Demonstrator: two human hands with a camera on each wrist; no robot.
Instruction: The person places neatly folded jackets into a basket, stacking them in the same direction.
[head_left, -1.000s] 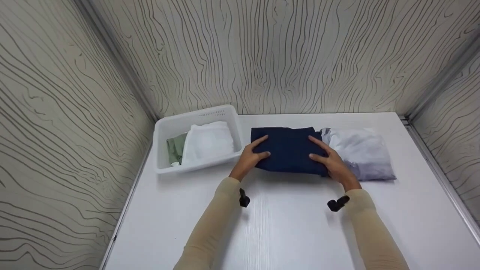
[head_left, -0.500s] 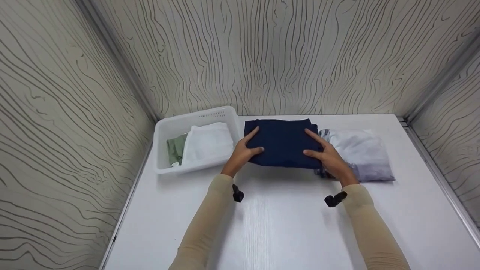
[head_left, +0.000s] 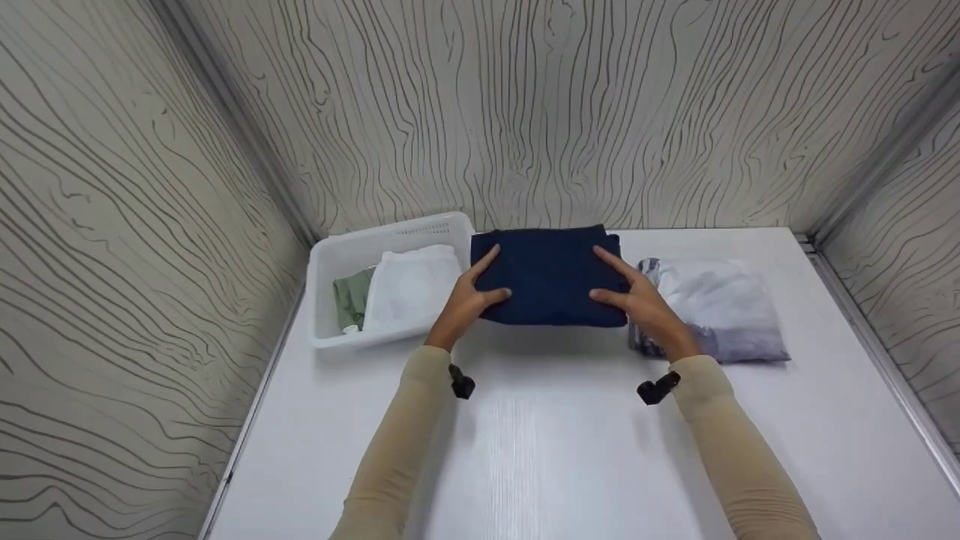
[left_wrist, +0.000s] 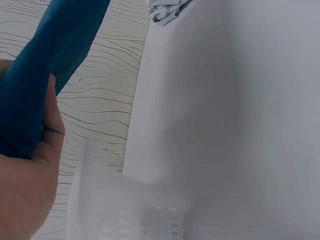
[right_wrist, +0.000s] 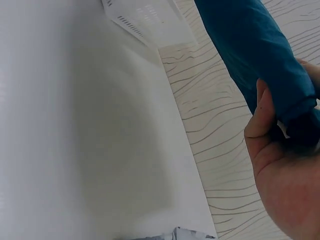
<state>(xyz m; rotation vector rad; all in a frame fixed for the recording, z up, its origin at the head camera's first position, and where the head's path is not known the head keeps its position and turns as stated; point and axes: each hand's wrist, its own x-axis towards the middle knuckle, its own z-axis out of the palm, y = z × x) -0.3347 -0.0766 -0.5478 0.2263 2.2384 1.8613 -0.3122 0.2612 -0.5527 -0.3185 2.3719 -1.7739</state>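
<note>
A folded navy garment hangs above the table between both hands; its exact kind cannot be told. My left hand grips its left edge, thumb and a finger over the top face. At the right edge my right hand holds it the same way. In the wrist views the cloth looks teal, and the fingers curl under it on the left; on the right the fingers wrap its underside. Left of the garment stands a white plastic basket with a folded white cloth and a green cloth inside.
A pile of white and greyish folded cloth lies on the white table to the right. A wood-grain patterned panel rises behind the table, with another panel along the left side.
Both hands have lifted the navy garment and carried it left, toward the basket and away from the pale cloth pile. The basket and the pile stay in place.
</note>
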